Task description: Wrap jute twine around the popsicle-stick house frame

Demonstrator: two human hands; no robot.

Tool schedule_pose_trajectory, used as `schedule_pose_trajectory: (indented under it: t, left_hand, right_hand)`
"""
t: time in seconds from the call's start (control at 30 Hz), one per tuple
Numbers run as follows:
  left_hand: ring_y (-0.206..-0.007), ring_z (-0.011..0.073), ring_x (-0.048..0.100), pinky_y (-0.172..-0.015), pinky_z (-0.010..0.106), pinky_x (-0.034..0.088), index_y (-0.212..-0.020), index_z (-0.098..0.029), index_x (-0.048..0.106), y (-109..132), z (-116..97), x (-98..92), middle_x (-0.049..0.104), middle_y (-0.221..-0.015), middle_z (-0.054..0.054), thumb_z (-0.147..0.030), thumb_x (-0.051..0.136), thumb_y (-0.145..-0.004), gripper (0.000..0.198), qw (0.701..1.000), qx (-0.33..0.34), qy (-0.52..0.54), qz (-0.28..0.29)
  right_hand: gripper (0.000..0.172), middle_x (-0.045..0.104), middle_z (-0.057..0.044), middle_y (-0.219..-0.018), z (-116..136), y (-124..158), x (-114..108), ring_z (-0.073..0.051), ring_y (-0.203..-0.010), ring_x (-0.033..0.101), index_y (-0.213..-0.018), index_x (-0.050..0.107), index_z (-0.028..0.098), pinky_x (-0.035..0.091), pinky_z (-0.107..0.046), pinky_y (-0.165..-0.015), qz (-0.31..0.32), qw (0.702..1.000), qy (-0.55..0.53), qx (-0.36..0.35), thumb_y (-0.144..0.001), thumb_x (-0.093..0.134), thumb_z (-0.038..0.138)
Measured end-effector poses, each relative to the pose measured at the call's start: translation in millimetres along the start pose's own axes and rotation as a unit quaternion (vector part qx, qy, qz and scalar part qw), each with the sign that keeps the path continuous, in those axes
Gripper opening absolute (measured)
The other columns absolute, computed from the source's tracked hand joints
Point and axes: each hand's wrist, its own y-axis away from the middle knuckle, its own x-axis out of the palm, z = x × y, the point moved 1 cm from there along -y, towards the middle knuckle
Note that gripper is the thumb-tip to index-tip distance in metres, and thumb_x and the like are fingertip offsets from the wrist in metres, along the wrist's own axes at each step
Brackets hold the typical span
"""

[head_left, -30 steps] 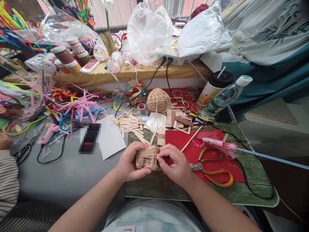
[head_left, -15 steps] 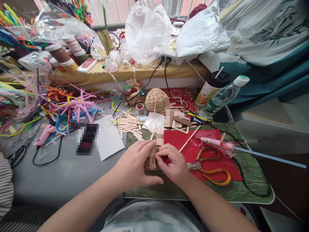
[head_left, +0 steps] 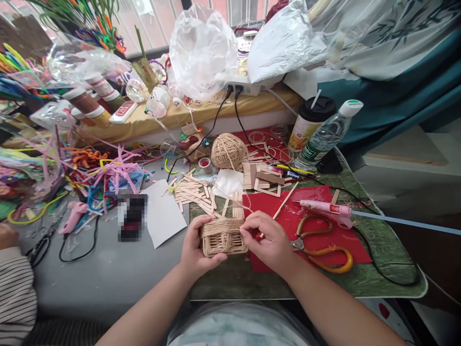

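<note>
My left hand (head_left: 197,250) grips the left end of a small twine-wrapped box (head_left: 224,238), thumb along its near edge and fingers behind. Twine covers its upper band, while the lower side shows open slats. At the box's right end, my right hand (head_left: 268,242) pinches the twine, fingertips closed together. From there a loose strand (head_left: 248,202) runs up to the ball of twine (head_left: 228,151) behind. Beyond the box lie a stack of craft sticks (head_left: 237,204) and a loose pile of craft sticks (head_left: 192,192).
Orange-handled scissors (head_left: 340,259) and a pink glue gun (head_left: 322,207) lie on red felt (head_left: 262,257) at right. A water bottle (head_left: 327,137) and lidded cup (head_left: 311,122) stand behind. Power cords cross the table. At far left is another person's striped sleeve (head_left: 16,288).
My left hand has shifted from over the box to its left end, exposing more of it. My right hand still pinches at the right end. The view has tilted slightly.
</note>
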Motion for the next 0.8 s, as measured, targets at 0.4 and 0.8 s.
schedule_pose_trajectory:
  t: [0.4, 0.8]
  left_hand:
    - [-0.121, 0.0315, 0.062, -0.104, 0.049, 0.056, -0.141, -0.029, 0.048, 3.4, 11.0, -3.8, 0.054, -0.131, 0.013, -0.072, 0.082, -0.076, 0.085, 1.0, 0.005, -0.007, 0.014]
    - [-0.127, 0.0328, 0.059, -0.11, 0.051, 0.051, -0.143, -0.028, 0.047, -2.4, -3.5, -7.4, 0.053, -0.136, 0.014, -0.057, 0.084, -0.081, 0.077, 0.999, 0.006, -0.032, 0.041]
  right_hand:
    - [0.017, 0.069, -0.005, -0.09, 6.9, 5.3, 2.6, -0.021, -0.083, 0.068, -0.102, 0.067, 0.026, 0.061, -0.035, -0.074, -0.011, 0.996, 0.061, -0.07, -0.096, 0.065, 0.01]
    - [0.016, 0.062, -0.001, -0.079, 0.4, 0.7, 7.4, -0.016, -0.068, 0.06, -0.084, 0.063, 0.024, 0.05, -0.029, -0.059, -0.021, 0.999, 0.019, -0.024, -0.088, 0.067, 0.008]
